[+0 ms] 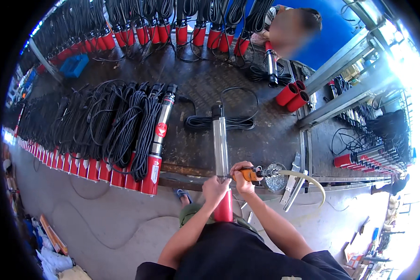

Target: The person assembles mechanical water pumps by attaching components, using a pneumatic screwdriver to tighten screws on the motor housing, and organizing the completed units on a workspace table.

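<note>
The left hand [215,189] is clenched around a pump [220,158] — a long steel tube with a red lower end, lying on the bench [266,140] and jutting over its near edge toward the person; the grip sits just where steel meets red. The right hand [241,176], just beside the left, grasps the orange handle of an air tool [254,174], its nose held against the tube's right side; a pale hose [303,179] curves away from the tool to the right, past a wire wheel [275,177] lying at the bench edge. A black cable [228,122] lies coiled behind the pump's far end. To the left a row of pumps [102,135] with wound cables lies side by side; more stand along the far edge. Another person [289,28] works at the far side — near two red caps [291,95].
</note>
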The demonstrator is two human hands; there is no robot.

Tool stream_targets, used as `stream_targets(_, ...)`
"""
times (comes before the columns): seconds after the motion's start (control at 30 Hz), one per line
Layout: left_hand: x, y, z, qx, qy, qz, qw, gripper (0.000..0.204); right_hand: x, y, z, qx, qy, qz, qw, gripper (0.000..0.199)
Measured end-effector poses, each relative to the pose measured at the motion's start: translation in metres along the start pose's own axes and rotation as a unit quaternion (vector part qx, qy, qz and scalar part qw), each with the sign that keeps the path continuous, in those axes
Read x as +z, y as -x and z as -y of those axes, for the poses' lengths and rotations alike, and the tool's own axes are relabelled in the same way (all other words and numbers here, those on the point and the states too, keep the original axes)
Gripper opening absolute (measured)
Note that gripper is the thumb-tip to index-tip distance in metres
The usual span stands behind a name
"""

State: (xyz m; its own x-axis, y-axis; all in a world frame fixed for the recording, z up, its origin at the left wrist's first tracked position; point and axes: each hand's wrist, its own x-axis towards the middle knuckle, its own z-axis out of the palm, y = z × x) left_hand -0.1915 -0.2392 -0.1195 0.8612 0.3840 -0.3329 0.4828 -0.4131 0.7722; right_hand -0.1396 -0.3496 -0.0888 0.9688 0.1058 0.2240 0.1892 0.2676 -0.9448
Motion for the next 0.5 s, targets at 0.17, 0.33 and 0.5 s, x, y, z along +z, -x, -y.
stream_targets(0.17, 0.005, -0.001, 0.011, 0.023, 0.025, 0.012, 0.999, 0.040, 0.003, 0.003, -0.002, 0.019, 0.009, -0.039, 0.999, 0.012)
stream_targets(0.33, -0.008, -0.007, 0.051, -0.175, 0.369, 0.101, 0.907, 0.014, 0.017, 0.004, 0.030, 0.049, 0.039, -0.077, 0.995, 0.013)
stream_targets(0.5, -0.045, 0.023, 0.031, -0.163, 0.506, 0.157, 0.832, 0.017, 0.014, 0.029, 0.061, 0.059, -0.053, -0.127, 0.989, 0.021)
